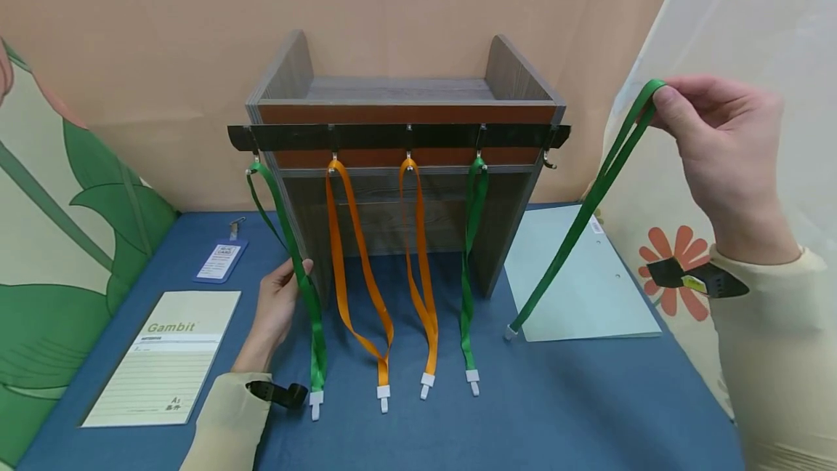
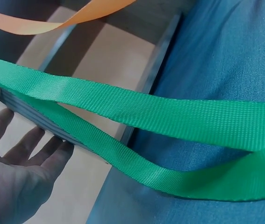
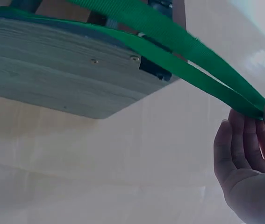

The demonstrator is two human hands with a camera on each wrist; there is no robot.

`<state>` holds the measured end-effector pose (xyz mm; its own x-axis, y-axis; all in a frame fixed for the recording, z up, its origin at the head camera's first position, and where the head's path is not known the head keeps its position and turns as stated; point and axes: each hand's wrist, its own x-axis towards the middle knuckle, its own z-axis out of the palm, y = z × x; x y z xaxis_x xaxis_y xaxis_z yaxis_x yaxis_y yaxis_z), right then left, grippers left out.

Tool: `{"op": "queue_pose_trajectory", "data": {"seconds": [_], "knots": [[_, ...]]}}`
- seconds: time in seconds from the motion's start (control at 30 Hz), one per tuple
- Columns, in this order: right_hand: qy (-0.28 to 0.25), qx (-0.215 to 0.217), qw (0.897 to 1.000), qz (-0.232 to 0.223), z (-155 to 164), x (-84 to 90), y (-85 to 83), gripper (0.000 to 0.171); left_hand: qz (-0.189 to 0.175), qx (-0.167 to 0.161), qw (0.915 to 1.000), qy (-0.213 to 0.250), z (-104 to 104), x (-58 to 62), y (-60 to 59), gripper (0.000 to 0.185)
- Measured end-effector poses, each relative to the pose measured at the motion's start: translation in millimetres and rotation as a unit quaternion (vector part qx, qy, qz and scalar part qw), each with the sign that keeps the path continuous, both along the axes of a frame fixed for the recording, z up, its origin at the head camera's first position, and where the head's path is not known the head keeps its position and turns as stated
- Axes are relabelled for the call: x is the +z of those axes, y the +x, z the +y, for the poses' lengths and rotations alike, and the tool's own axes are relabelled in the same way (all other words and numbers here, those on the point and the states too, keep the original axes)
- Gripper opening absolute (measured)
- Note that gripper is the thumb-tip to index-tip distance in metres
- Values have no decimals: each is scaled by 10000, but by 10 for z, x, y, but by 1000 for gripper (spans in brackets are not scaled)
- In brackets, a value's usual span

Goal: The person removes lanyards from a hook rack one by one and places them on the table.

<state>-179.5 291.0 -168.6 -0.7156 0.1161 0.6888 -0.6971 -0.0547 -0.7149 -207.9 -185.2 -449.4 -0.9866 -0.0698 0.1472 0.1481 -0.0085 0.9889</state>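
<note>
"Where is the lanyard in use?"

"The green lanyard [image 1: 570, 240] slants through the air right of a grey wooden rack [image 1: 373, 113], its whitish clip [image 1: 511, 333] low, near a pale sheet [image 1: 582, 289]. I can't tell if the clip touches the table."

"And the fingers?"

"The right hand [image 1: 732, 138] pinches the loop's top between thumb and fingers. The left hand [image 1: 271, 307] touches the rack's left side panel, behind a hanging green strap [image 1: 317, 347]; I can't tell whether it grasps the panel."

"What else hangs there?"

"From hooks on a black bar [image 1: 373, 137], left to right: that green strap, two orange straps [image 1: 358, 222], another green one [image 1: 466, 311]. A fifth hook [image 1: 548, 160] sits at the right end."

"Around it?"

"A blue-covered table [image 1: 588, 405]; at left, a blue badge [image 1: 221, 262] and a 'Gambit' notebook [image 1: 163, 365]."
</note>
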Motion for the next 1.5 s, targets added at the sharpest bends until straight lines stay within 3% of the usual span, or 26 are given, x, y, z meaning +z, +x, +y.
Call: {"op": "queue_pose_trajectory", "data": {"seconds": [0.2, 0.4, 0.53, 0.7, 0.87, 1.07, 1.33, 1.5], "knots": [[-298, -78, 9994, -171, 113, 79, -141, 27, 11, -70, 10000, -68, 33, 135, 62, 40], [-1019, 12, 9929, -606, 228, 113, -348, 34, 56, -96, 9999, -25, 77, 245, 121, 39], [-1260, -1, 9898, -658, 304, 111, -495, 34, 50, -87, 9999, -39, 60, 180, 74, 39], [-1515, -333, 9850, -751, 388, 147, -641, 34, -37, -48, 9999, -80, 13, 26, -19, 38], [-1782, -434, 9797, -815, 439, 221, -760, 32, -18, -11, 9999, -115, 10, -19, -35, 40], [-1501, -448, 9839, -856, 468, 184, -852, 30, 6, 50, 10000, -84, 13, -22, -27, 40], [-1331, -462, 9837, -1115, 587, -35, -897, 32, 30, 98, 9999, -24, 5, -44, -16, 37], [-1013, -741, 9840, -1268, 664, -169, -921, 27, 31, 99, 9999, -66, 10, 7, 4, 38]]}}
